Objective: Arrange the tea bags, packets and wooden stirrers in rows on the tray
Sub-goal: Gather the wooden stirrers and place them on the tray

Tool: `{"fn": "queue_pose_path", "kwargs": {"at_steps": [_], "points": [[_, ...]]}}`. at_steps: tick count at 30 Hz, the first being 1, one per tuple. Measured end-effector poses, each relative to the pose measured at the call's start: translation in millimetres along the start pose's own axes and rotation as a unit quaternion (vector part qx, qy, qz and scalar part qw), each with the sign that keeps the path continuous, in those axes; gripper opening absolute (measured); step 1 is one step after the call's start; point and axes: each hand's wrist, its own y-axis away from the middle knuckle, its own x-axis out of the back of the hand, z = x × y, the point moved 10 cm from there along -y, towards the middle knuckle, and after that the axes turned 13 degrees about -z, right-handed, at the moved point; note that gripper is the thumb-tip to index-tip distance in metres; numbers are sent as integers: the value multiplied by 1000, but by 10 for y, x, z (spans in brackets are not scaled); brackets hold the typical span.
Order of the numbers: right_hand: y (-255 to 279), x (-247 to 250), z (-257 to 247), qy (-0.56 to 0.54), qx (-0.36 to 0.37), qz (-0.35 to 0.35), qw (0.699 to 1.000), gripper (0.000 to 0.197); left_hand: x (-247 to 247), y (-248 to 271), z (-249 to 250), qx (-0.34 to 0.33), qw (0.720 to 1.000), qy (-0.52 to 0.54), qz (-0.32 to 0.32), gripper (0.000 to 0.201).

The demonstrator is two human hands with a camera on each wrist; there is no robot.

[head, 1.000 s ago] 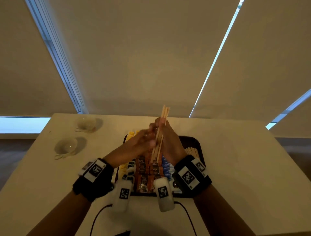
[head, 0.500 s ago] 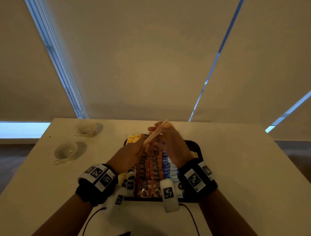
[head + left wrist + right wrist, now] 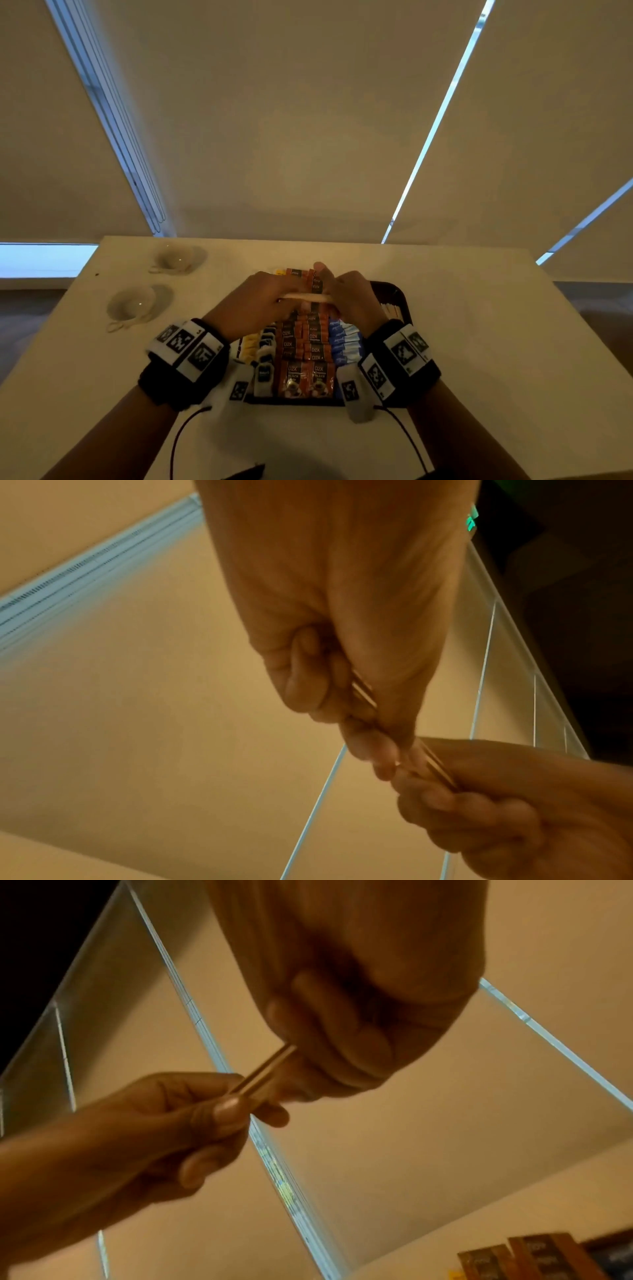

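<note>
A: Where does the head view sit?

B: Above the table (image 3: 479, 342), looking forward and down; both wrists fill its lower half, the window blinds (image 3: 308, 120) its upper.

A: And the wrist views?

B: Each is very near its own palm, tilted upward at the blinds. The left wrist view looks along the left hand (image 3: 342, 601); the right wrist view along the right hand (image 3: 359, 974).

A: What do they share?

B: All three show both hands meeting on the wooden stirrers (image 3: 308, 297).
</note>
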Motion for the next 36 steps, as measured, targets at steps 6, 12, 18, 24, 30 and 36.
{"fn": "queue_pose_path", "kwargs": {"at_steps": [6,12,18,24,30,36], "points": [[51,73,73,-45,44,33,997,56,147,20,-162,15,938,342,61,41],[109,24,33,-37,51,58,996,53,97,7,-262,53,886,433,160,55],[193,3,-31,57,80,62,993,56,-64,-54,-349,127,978,139,93,56],[294,-397,162,218,143,-87,961,32,-306,-185,-514,126,990,57,37,55],[337,-583,497,170,109,-109,973,33,-817,-407,-509,133,987,57,-66,44],[164,-115,1557,108,-114,-29,987,21,-1085,-436,-694,167,972,153,-54,26]]}}
